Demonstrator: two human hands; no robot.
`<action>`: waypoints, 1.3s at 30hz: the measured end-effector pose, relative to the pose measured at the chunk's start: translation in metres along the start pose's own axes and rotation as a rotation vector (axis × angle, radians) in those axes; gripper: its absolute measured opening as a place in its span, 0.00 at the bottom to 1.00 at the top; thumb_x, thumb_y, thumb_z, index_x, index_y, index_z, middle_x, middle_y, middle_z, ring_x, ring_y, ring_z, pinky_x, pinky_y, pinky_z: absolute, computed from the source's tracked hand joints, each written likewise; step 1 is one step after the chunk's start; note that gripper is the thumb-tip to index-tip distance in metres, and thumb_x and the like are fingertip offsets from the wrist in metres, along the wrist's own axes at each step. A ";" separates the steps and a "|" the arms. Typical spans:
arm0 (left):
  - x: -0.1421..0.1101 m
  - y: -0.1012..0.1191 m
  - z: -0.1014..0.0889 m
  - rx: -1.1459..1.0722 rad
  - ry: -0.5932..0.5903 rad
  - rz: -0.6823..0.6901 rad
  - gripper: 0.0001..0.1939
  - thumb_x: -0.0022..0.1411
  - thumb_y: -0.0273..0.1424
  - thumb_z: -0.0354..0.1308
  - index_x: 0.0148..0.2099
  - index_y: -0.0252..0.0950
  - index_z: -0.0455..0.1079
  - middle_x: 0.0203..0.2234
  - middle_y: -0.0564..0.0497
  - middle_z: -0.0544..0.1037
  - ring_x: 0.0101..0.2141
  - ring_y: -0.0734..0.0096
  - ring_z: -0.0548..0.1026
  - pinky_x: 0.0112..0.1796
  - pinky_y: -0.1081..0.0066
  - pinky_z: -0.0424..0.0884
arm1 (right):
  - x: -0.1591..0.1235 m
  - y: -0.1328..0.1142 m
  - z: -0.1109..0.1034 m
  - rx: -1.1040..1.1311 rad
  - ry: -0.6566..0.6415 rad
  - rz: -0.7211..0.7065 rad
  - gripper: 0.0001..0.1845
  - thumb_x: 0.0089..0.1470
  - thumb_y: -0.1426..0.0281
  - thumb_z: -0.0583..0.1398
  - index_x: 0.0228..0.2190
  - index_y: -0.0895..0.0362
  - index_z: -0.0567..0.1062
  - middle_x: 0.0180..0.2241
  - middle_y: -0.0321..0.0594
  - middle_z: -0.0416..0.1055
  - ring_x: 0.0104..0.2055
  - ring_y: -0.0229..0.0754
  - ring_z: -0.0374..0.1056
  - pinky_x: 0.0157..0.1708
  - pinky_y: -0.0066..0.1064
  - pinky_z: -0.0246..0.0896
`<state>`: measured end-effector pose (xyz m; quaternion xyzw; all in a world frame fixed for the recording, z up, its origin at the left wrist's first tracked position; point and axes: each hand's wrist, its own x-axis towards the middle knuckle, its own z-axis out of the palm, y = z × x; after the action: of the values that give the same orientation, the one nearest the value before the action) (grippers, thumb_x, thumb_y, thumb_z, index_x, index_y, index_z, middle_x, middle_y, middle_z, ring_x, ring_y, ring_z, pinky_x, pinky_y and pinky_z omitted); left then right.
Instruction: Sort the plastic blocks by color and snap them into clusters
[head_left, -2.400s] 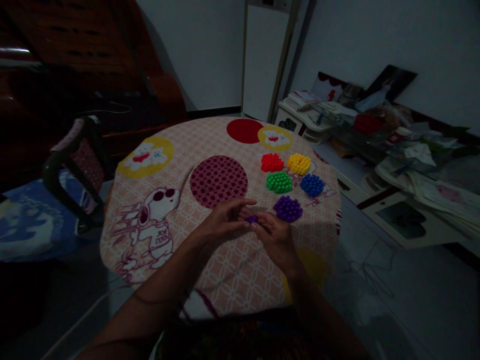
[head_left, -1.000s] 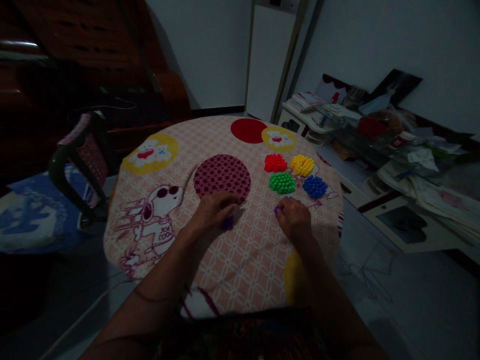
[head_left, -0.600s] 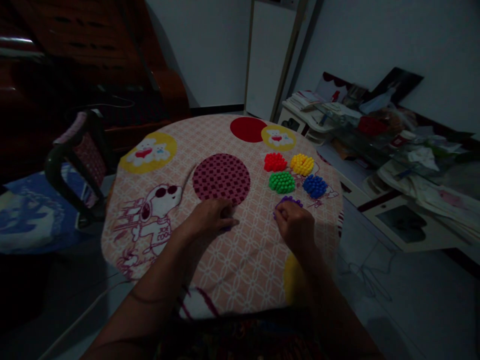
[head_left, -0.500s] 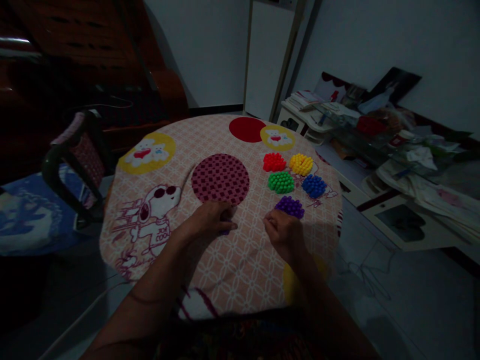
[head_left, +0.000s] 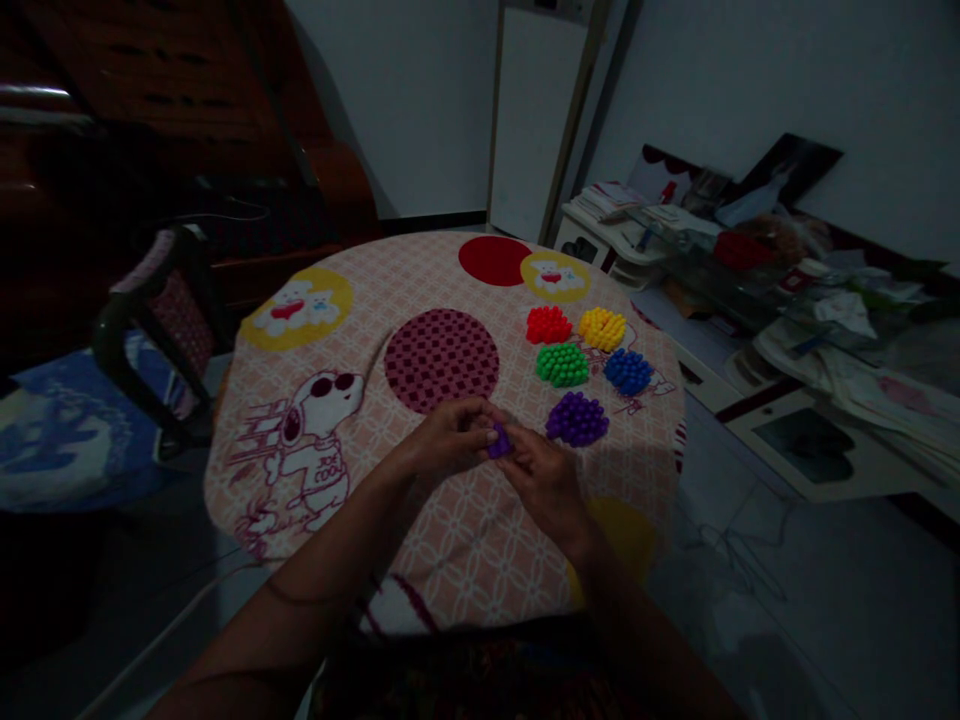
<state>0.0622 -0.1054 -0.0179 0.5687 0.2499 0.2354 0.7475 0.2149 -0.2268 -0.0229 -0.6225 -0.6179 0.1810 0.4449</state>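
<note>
Over the near middle of the round table, my left hand (head_left: 459,437) grips a small cluster of purple beads (head_left: 498,441) between thumb and fingers. My right hand (head_left: 541,472) meets it there, its fingertips closed at the cluster's right side; whether a separate bead is in them is hidden. Just beyond my right hand lies a pile of purple beads (head_left: 577,419). Behind that sit a green bead pile (head_left: 562,366), a blue bead pile (head_left: 628,371), a red bead pile (head_left: 548,325) and a yellow bead pile (head_left: 602,328), each bunched tightly.
A patterned cloth (head_left: 480,540) covers the round table. A chair (head_left: 161,320) stands at the left, before a dark wooden sofa (head_left: 330,190). To the right, a low cabinet (head_left: 795,440) carries papers and clutter. The room is dim.
My right hand has gone to the purple pile and come back left to meet my left hand. My left hand has moved slightly right and lifted, bringing the purple cluster into sight.
</note>
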 end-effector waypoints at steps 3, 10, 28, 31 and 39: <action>0.000 0.000 0.001 -0.055 0.031 -0.028 0.23 0.48 0.40 0.75 0.40 0.31 0.74 0.27 0.51 0.78 0.26 0.77 0.74 0.29 0.76 0.69 | 0.000 0.000 0.001 -0.053 0.062 -0.085 0.17 0.60 0.72 0.62 0.51 0.54 0.77 0.41 0.42 0.80 0.39 0.42 0.76 0.42 0.33 0.72; 0.002 -0.005 -0.001 -0.052 0.008 -0.055 0.26 0.43 0.40 0.78 0.40 0.31 0.73 0.26 0.52 0.78 0.24 0.75 0.75 0.29 0.75 0.71 | 0.004 -0.007 0.002 0.009 0.075 -0.060 0.14 0.61 0.68 0.63 0.48 0.54 0.79 0.42 0.42 0.81 0.41 0.42 0.77 0.44 0.31 0.72; 0.052 0.001 0.017 0.459 0.183 0.261 0.09 0.55 0.34 0.67 0.31 0.32 0.73 0.25 0.50 0.78 0.26 0.73 0.74 0.30 0.73 0.68 | -0.005 0.010 -0.012 0.170 0.097 0.201 0.12 0.57 0.64 0.59 0.34 0.55 0.82 0.28 0.38 0.78 0.29 0.40 0.74 0.26 0.27 0.67; 0.077 0.003 0.031 0.595 0.214 0.383 0.06 0.58 0.32 0.64 0.32 0.34 0.74 0.28 0.50 0.79 0.30 0.71 0.75 0.33 0.72 0.69 | -0.007 0.010 -0.015 0.134 0.129 0.197 0.12 0.57 0.64 0.59 0.34 0.55 0.82 0.27 0.37 0.78 0.27 0.40 0.73 0.26 0.27 0.66; 0.107 -0.025 0.056 0.732 0.270 0.430 0.03 0.59 0.30 0.63 0.36 0.35 0.75 0.33 0.50 0.78 0.35 0.68 0.75 0.39 0.69 0.70 | -0.015 0.017 -0.027 -0.004 0.156 0.129 0.12 0.59 0.65 0.58 0.34 0.54 0.82 0.26 0.37 0.77 0.26 0.39 0.72 0.27 0.28 0.66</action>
<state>0.1816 -0.0844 -0.0406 0.7990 0.2884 0.3536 0.3917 0.2435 -0.2471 -0.0259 -0.6739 -0.5405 0.1589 0.4780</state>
